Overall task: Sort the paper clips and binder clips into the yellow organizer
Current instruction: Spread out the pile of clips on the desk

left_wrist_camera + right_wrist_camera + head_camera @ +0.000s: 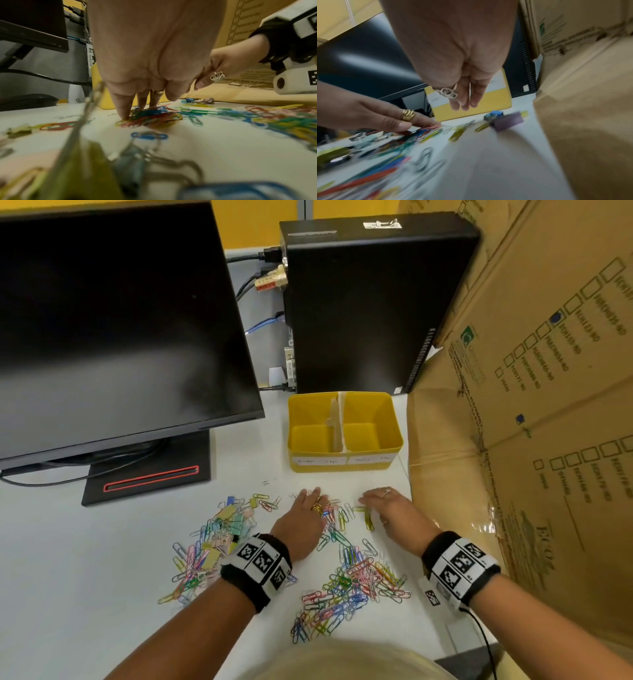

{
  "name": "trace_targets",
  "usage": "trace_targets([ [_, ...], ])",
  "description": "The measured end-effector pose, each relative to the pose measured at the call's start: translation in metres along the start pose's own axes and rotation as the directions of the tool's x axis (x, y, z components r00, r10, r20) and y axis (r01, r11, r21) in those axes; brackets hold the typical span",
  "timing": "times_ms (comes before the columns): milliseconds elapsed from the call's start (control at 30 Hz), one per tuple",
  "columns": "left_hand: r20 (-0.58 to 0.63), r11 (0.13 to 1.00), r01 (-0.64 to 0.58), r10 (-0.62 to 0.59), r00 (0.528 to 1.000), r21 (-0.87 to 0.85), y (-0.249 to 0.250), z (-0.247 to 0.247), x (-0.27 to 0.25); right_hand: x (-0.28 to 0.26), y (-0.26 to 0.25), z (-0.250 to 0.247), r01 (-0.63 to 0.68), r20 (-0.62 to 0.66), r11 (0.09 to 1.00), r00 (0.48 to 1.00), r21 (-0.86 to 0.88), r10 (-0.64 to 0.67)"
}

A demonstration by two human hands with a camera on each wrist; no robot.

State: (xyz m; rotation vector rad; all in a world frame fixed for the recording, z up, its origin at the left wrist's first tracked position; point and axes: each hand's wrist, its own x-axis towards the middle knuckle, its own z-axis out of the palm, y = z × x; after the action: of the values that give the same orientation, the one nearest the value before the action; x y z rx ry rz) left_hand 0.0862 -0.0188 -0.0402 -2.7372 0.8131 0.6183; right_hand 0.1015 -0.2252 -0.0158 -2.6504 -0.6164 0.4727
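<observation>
The yellow organizer (397, 422) stands on the white desk, split by a divider, and both compartments look empty. Its front carries two handwritten labels. My left hand (301, 518) lies flat with straight fingers pressing a bunch of coloured paper clips (150, 116) against the desk. My right hand (390, 508) hovers to its right, fingers straight and relaxed, holding nothing (464, 94). A purple binder clip (508, 121) and a blue binder clip (493, 115) lie just beyond the right fingertips. A mixed pile of binder clips and paper clips (212, 542) sits at the left. A paper clip pile (352, 580) lies between my wrists.
A black monitor (113, 330) on its stand (147, 474) fills the left. A black computer case (370, 302) with cables stands behind the organizer. A large cardboard box (531, 440) walls off the right side, close to my right hand.
</observation>
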Motion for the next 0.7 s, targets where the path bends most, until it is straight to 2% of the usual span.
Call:
trace_targets([
  [100,-0.047,0.993,0.021,-0.027,0.999,-0.116,0.013,0.014,-0.01,-0.011,-0.01,0.015,0.01,0.124,1.0,0.992,-0.025,-0.006],
  [300,-0.016,0.928,0.009,-0.016,1.0,-0.372,0.052,0.031,-0.054,-0.053,-0.022,0.03,0.06,0.172,0.998,0.983,0.035,-0.065],
  [400,-0.003,0.675,0.093,-0.14,0.99,-0.732,0.059,0.026,-0.074,-0.071,-0.014,0.042,0.061,0.115,0.991,0.991,0.118,-0.075],
  [433,-0.029,0.634,0.093,-0.179,0.983,-0.768,0.058,0.023,-0.081,-0.074,-0.01,0.042,0.041,0.071,0.989,0.996,0.143,-0.052],
  [500,-0.099,0.641,0.106,-0.276,0.956,-0.76,0.056,0.019,-0.098,-0.081,-0.002,0.039,-0.026,-0.001,0.982,1.0,0.187,0.027],
  [567,-0.153,0.638,0.111,-0.345,0.926,-0.762,0.057,0.023,-0.115,-0.088,0.004,0.036,-0.081,0.0,0.971,0.997,0.226,0.083],
  [633,-0.12,0.604,0.122,-0.345,0.931,-0.787,0.062,0.034,-0.129,-0.096,0.006,0.039,-0.105,0.059,0.973,0.994,0.204,0.095],
  [700,-0.043,0.617,0.162,-0.303,0.952,-0.77,0.07,0.045,-0.135,-0.099,0.004,0.048,-0.114,0.063,0.978,0.992,0.176,0.105],
])
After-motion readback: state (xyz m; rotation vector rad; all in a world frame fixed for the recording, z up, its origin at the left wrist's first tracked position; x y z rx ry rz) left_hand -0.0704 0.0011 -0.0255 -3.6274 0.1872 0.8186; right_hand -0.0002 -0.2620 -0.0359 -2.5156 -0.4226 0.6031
